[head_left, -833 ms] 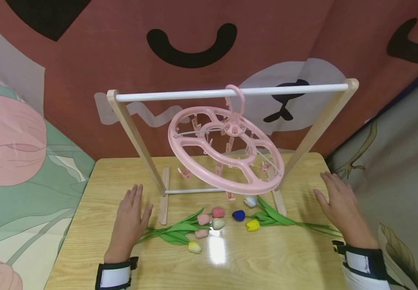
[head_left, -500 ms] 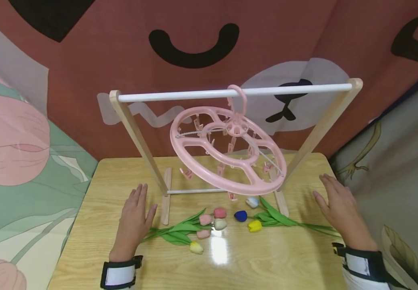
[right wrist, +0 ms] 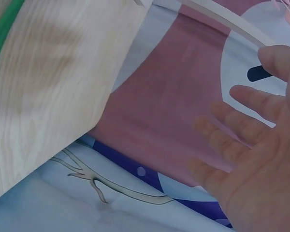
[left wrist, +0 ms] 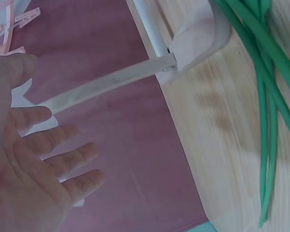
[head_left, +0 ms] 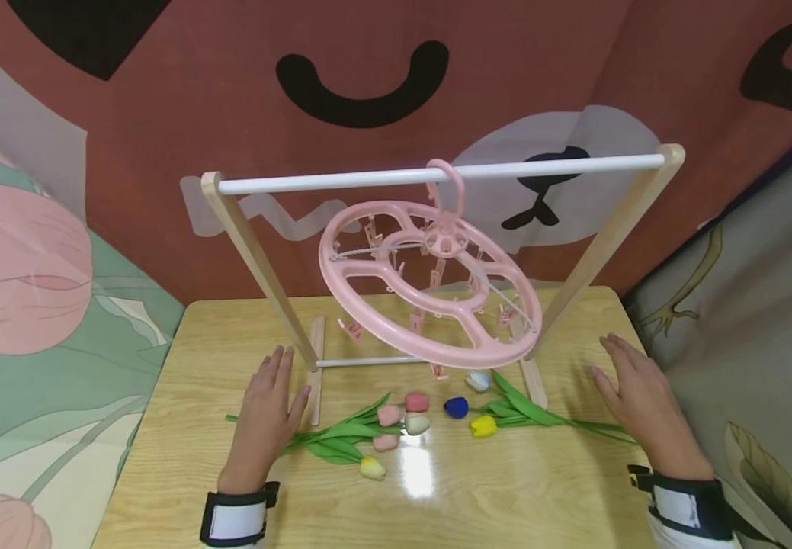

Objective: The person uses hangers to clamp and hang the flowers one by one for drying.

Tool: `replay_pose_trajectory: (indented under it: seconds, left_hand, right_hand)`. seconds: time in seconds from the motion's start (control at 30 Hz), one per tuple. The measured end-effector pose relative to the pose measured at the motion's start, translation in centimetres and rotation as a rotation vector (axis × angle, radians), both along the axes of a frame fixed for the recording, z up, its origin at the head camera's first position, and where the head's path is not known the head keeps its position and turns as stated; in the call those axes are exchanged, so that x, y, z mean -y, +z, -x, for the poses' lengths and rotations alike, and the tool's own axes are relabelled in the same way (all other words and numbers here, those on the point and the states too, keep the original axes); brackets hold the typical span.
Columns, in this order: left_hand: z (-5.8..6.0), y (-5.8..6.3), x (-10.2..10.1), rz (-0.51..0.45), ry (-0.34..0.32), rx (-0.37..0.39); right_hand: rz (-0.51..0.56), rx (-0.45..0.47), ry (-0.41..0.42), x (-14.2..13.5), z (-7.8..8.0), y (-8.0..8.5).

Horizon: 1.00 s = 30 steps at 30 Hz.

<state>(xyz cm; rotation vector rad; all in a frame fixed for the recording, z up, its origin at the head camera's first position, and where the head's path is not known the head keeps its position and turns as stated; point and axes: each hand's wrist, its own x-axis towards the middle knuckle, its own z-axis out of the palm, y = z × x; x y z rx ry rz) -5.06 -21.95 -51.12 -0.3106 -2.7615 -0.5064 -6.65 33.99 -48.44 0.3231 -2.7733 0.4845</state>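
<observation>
My left hand [head_left: 262, 424] hovers palm down over the stems of the left bunch of artificial tulips [head_left: 341, 441], whose heads are pink, cream and yellow. In the left wrist view its fingers [left wrist: 63, 140] are spread and hold nothing. My right hand [head_left: 648, 406] hangs at the table's right side, fingers extended, near the stem ends of the right bunch of tulips [head_left: 526, 412], with blue, yellow and pale blue-white heads. Its fingers [right wrist: 227, 125] hold nothing in the right wrist view. Between the hands, a pink round clip hanger [head_left: 396, 320] hangs tilted from a rack.
The wooden rack has a white top bar [head_left: 341, 181], two slanted posts [head_left: 258, 267] and a low crossbar [head_left: 368, 361]. Small pink clips [head_left: 351, 329] dangle under the hanger. A printed cloth [head_left: 245, 114] rises behind the wooden table [head_left: 492, 496].
My left hand has drifted right, toward the left tulips, uncovering a stem end on its left. My right hand has shifted slightly. The hanger and tulips stay where they were.
</observation>
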Motion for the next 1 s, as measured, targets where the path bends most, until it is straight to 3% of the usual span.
replay_pose_trajectory:
  seconds: [0.2, 0.4, 0.6, 0.73, 1.0]
  left_hand:
    - [0.1, -0.3, -1.0, 0.017, -0.044, -0.013]
    - [0.2, -0.4, -1.7, 0.009, -0.049, -0.039]
    - [0.2, -0.2, -2.3, -0.008, -0.08, -0.052]
    - [0.1, -0.3, -2.8, -0.018, -0.087, -0.04]
    - [-0.5, -0.6, -4.1, -0.015, -0.103, 0.02]
  right_hand:
    - [0.008, 0.007, -0.005, 0.3, -0.6, -0.7]
    - [0.037, 0.019, 0.022, 0.5, -1.3, -1.8]
    - [0.039, 0.107, 0.031, 0.7, -2.1, -3.6]
    - [0.014, 0.134, 0.078, 1.1, -2.4, -5.1]
    - [-0.014, 0.346, 0.036, 1.2, -3.5, -7.1]
